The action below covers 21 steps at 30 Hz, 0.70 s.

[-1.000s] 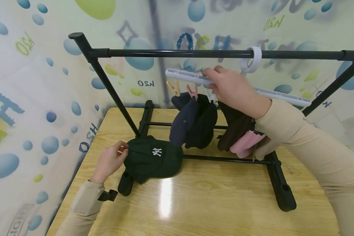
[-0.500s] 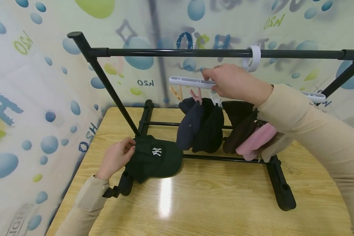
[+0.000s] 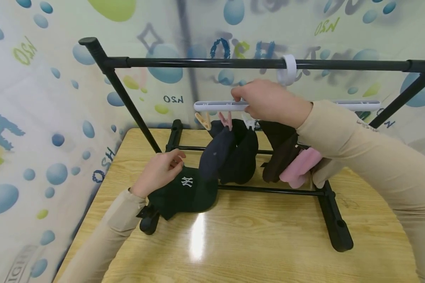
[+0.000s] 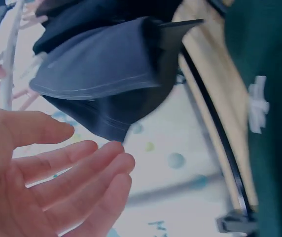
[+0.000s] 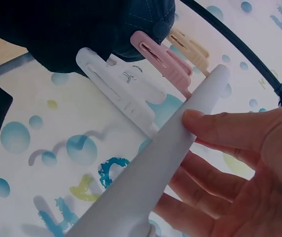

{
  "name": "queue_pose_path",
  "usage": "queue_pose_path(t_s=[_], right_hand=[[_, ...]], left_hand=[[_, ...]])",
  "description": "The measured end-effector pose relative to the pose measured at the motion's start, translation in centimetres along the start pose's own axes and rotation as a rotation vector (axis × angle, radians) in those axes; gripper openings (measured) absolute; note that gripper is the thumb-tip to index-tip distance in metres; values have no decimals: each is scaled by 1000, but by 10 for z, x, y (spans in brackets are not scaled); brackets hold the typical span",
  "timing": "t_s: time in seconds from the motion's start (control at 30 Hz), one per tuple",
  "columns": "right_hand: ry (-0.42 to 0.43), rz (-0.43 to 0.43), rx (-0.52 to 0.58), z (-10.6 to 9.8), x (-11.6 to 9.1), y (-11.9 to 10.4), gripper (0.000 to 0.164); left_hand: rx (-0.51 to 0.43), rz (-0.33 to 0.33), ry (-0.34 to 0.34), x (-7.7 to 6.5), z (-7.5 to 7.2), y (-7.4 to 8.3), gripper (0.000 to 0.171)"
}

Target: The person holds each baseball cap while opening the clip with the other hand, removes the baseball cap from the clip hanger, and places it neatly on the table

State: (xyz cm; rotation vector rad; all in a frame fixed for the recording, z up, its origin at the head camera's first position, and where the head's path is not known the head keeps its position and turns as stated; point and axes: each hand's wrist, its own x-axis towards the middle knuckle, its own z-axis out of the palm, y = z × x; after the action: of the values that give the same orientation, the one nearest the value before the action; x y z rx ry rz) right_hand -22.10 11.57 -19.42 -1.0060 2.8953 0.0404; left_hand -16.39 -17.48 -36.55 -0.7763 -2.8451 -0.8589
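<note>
My right hand (image 3: 269, 100) grips the white bar of a clip hanger (image 3: 212, 106), thumb and fingers around it in the right wrist view. A yellow clothespin (image 3: 203, 121), a pink clothespin (image 5: 163, 61) and a white clothespin (image 5: 116, 91) hang from its left half. A navy cap (image 3: 217, 151) dangles from the clips. Over the dark green cap (image 3: 194, 196) with a white logo, my left hand (image 3: 159, 173) reaches with loosely bent fingers. In the left wrist view the fingers (image 4: 82, 187) hold nothing, close to the navy cap.
The hanger's white hook ring (image 3: 289, 70) loops over the black rack rail (image 3: 198, 63). Farther right hang a dark brown item (image 3: 281, 157), a pink item (image 3: 301, 167) and a beige one (image 3: 327, 173). Black rack feet (image 3: 336, 224) stand on the wooden table (image 3: 262, 236).
My left hand has come off the green cap's left edge and moved right and up. The hanger has levelled out, with its ring shifted left along the rail.
</note>
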Motion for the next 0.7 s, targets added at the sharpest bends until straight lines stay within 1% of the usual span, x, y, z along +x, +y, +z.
queue_pose_path(t_s=[0.1,0.27,0.37,0.47,0.6,0.7], right_hand=[[-1,-3,-7,0,1,-3,24],[26,-13,1,1,2,-5,21],[52,-16,12,1,2,-5,21],[64,-15,19,2,4,-6,21],[59,-3,17,3,6,-7,22],[57,4,12,4,6,-8,23]], left_hand=[[-3,27,3,11,-4,10,17],[-59,52,-39,27,-8,27,35],[-72,72,-49,35,-4,33,45],[-90,92,-44,43,3,37,52],[-138,122,-29,51,15,41,55],[-146,140,9,55,21,44,54]])
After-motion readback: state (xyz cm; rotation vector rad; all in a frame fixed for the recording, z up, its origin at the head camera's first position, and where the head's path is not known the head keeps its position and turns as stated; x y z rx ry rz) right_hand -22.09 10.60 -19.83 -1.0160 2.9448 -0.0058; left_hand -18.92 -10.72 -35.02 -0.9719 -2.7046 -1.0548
